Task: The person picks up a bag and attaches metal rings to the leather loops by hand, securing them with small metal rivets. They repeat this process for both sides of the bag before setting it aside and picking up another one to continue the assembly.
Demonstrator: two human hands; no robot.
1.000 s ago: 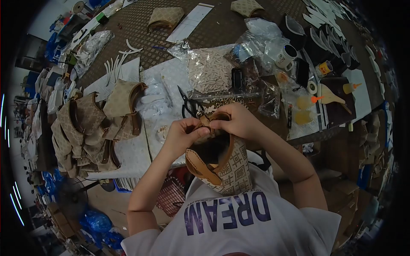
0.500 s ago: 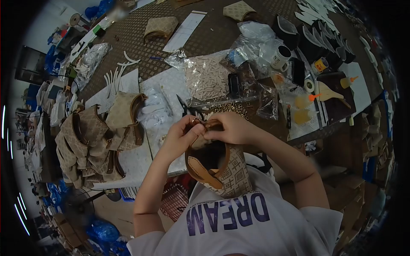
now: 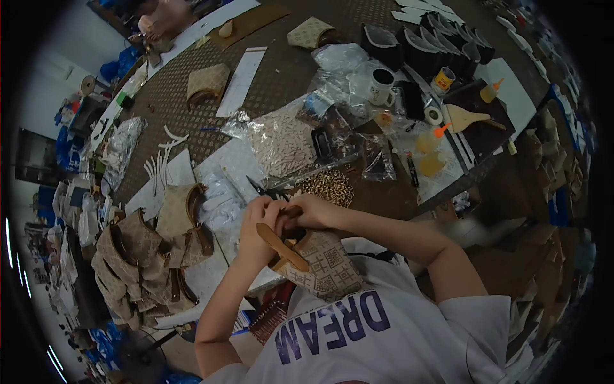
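A beige patterned bag (image 3: 329, 262) with brown leather trim and a tan strap (image 3: 281, 246) is against my shirt at the table's edge. My left hand (image 3: 261, 224) is wrapped round its far left rim, fingers bent. My right hand (image 3: 313, 211) grips the brown trim at the far rim, close beside the left. The fingertips meet there, and any small part between them is hidden. Just beyond the hands lie a pile of small gold-coloured metal pieces (image 3: 329, 185) and dark pointed pliers (image 3: 259, 187).
Similar bags (image 3: 137, 246) are heaped at the left. A plastic bag of pale pieces (image 3: 281, 144) lies beyond the hands. A mug (image 3: 381, 88), a glue bottle (image 3: 491, 91), a tape roll (image 3: 433, 116) and black curved parts (image 3: 441, 41) stand farther right. Another person (image 3: 167, 19) is at the far left.
The view has shifted. The bag has turned and tilted in my hands, so its opening shows less and its patterned side more. The strap now points up and left, over my left hand.
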